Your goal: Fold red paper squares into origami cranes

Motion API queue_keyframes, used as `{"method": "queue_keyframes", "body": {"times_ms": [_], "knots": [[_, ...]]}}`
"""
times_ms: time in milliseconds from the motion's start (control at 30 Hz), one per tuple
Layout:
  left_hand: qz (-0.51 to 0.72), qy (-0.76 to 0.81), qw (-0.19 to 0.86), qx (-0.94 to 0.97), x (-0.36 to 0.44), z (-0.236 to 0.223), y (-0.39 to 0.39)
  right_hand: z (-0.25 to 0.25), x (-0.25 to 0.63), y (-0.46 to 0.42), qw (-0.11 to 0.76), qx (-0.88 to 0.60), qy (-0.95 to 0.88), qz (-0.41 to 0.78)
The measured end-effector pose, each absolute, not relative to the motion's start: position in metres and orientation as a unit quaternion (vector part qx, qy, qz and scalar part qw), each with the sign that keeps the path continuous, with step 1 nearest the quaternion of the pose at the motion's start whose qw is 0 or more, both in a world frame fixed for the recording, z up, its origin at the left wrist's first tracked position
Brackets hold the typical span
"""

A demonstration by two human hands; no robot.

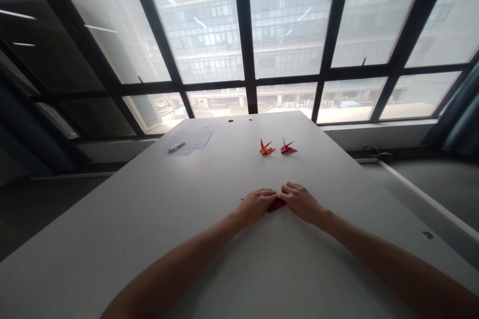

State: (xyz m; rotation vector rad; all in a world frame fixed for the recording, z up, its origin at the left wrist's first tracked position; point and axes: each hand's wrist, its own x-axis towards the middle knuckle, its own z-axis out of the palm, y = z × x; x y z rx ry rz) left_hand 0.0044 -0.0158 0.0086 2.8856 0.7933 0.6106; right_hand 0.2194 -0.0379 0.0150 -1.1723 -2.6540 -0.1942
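My left hand and my right hand lie on the white table, fingertips meeting over a folded piece of red origami paper. The hands hide most of the paper, and only a small part shows beneath them. Farther up the table, beyond my fingers, stand an orange origami crane and a red origami crane, side by side and apart. Neither hand touches them.
Papers with a white marker pen lying on them sit at the table's far left. A large dark-framed window stands beyond the far edge. What look like scissors lie on a low ledge to the right.
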Motion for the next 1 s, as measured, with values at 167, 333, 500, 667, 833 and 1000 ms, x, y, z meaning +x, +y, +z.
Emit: {"method": "queue_keyframes", "body": {"times_ms": [167,333,500,667,833,1000], "knots": [[0.177,0.282,0.013,0.943,0.002,0.011,-0.017,0.017,0.219,-0.048,0.084,-0.419,-0.901,-0.070],[0.158,0.307,-0.009,0.939,0.004,0.010,-0.021,0.016,0.206,-0.063,0.065,-0.455,-0.885,-0.079],[0.142,0.312,-0.019,0.939,0.005,0.012,-0.025,0.015,0.201,-0.066,0.077,-0.511,-0.855,-0.051],[0.148,0.328,-0.024,0.933,0.004,0.012,-0.023,0.012,0.206,-0.060,0.131,-0.522,-0.841,-0.046],[0.188,0.357,-0.011,0.915,0.004,0.006,-0.017,0.007,0.211,-0.050,0.177,-0.526,-0.832,-0.021],[0.209,0.390,0.001,0.897,0.004,0.004,-0.015,0.001,0.216,-0.042,0.195,-0.536,-0.821,0.010]]}}
